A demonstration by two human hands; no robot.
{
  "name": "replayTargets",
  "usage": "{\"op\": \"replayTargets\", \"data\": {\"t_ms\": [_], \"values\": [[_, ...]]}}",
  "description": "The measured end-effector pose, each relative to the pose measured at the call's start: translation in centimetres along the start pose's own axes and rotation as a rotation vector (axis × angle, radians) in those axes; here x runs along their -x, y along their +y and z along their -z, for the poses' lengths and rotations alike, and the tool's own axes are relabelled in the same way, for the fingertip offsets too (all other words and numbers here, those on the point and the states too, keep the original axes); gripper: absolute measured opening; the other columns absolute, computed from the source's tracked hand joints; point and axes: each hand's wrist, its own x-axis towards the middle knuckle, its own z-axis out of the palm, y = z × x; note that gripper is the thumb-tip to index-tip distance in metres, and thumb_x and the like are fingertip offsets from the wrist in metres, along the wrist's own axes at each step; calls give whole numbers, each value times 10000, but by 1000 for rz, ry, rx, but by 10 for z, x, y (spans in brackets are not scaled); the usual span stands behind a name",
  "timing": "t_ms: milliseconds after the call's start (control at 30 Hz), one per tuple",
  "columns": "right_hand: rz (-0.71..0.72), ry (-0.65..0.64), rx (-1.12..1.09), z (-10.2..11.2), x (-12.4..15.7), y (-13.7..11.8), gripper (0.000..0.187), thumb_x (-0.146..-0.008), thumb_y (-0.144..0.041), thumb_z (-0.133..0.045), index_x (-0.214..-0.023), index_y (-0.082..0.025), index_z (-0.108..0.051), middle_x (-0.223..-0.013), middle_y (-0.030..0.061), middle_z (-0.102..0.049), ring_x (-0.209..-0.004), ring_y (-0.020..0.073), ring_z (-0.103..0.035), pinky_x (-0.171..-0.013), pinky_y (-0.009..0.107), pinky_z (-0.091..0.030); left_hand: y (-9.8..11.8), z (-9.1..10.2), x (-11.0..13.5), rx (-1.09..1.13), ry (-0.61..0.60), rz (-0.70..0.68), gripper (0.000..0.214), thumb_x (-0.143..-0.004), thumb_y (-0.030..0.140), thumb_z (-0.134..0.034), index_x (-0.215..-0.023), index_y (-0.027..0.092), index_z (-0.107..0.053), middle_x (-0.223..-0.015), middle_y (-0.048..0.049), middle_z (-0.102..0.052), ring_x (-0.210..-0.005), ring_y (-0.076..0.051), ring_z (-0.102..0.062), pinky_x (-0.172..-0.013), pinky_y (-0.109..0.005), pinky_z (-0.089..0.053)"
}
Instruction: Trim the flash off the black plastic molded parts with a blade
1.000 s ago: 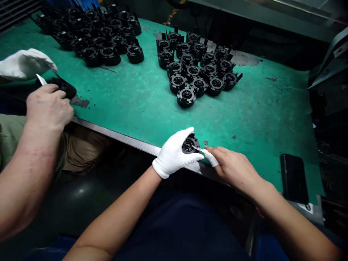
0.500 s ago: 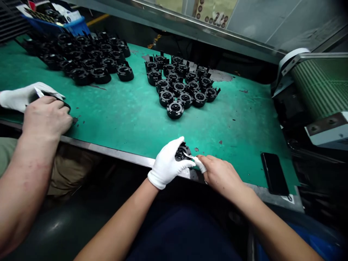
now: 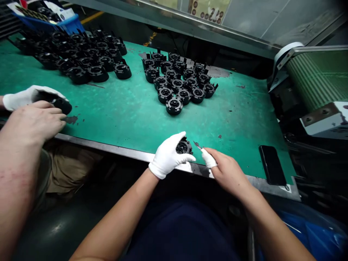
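Two hands at work, lower centre of the frame, at the near edge of the green mat. Your left hand, in a white glove, has its fingers curled and clamped round a black round part, held just over the table's metal edge with its ribbed face up. Your right hand, bare save for white wrap on one finger, pinches a small blade between fingers pressed together. Blade tip sits just beside the part, not touching.

Top centre: a cluster of like parts, packed close. Upper left: a larger cluster, with a blue bin behind it. Left edge: a co-worker's gloved hand and bare hand meet over another black part. Right: a black phone flat on the mat, a conveyor above it.
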Motion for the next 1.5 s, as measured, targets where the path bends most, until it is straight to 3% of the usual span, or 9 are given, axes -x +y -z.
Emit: {"op": "replayTargets", "data": {"t_ms": [133, 200, 333, 533, 733, 900, 1133, 1333, 1500], "values": [[78, -53, -6, 9, -6, 28, 337, -924, -185, -459, -1219, -236, -613, -1162, 48, -720, -1000, 230, -681, -810, 333, -514, -3, 21, -26, 50, -322, -133, 931, -622, 547, -872, -1425, 270, -489, -1442, -73, -568, -1351, -290, -528, -1164, -438, -421], [147, -82, 0, 11, -13, 36, 366, -921, -170, -457, -1238, -240, -626, -1206, 46, -705, -1060, 224, -664, -871, 336, -503, -3, 30, -31, 49, -354, -157, 980, -626, 553, -869, -1461, 264, -445, -1516, -88, -485, -1412, -303, -454, -1192, -449, -382], [231, -149, 17, 11, -25, 36, 376, -971, -220, -442, -1298, -256, -624, -1177, 50, -706, -1036, 208, -665, -873, 322, -496, 4, 29, -15, 60, -201, -42, 1130, -616, 639, -835, -1527, 218, -315, -1591, -147, -350, -1470, -341, -350, -1219, -499, -327], [292, -183, 109, 10, -37, 34, 361, -999, -285, -437, -1300, -234, -629, -1025, 58, -711, -904, 205, -678, -777, 308, -495, 15, -13, 8, 85, 35, 93, 1084, -663, 644, -811, -1513, 189, -315, -1452, -180, -512, -1345, -349, -515, -1149, -513, -422], [335, -153, 120, 2, -41, 42, 375, -966, -240, -456, -1301, -239, -623, -977, 49, -706, -849, 196, -675, -713, 286, -479, 13, -20, 4, 68, 63, 69, 1014, -688, 611, -810, -1481, 176, -353, -1331, -152, -595, -1247, -322, -591, -1104, -494, -467], [262, -133, 136, -2, -42, 39, 382, -952, -221, -468, -1302, -243, -620, -1037, 47, -710, -878, 211, -679, -726, 298, -481, 15, -21, 4, 65, 83, 70, 1004, -692, 610, -806, -1470, 156, -361, -1327, -154, -602, -1210, -311, -614, -1089, -476, -483], [255, -212, 163, 12, -37, 30, 367, -969, -248, -455, -1305, -262, -603, -1073, 33, -713, -931, 215, -684, -737, 307, -470, 14, -24, 6, 56, 94, 80, 1012, -694, 648, -785, -1477, 168, -359, -1381, -160, -576, -1273, -327, -578, -1120, -491, -454], [238, -251, 412, 23, -40, 14, 368, -944, -246, -451, -1271, -298, -613, -1026, 10, -716, -801, 215, -686, -533, 314, -320, 13, -24, 6, 52, 101, 80, 1007, -696, 660, -777, -1468, 153, -375, -1383, -163, -576, -1280, -329, -572, -1130, -485, -446], [204, -225, 488, 24, -41, 5, 421, -882, -201, -455, -1259, -286, -619, -1030, 12, -712, -739, 207, -670, -511, 313, -215, 12, -25, 7, 46, 105, 78, 1013, -700, 637, -787, -1480, 153, -359, -1370, -156, -588, -1256, -319, -592, -1122, -479, -455]]}}
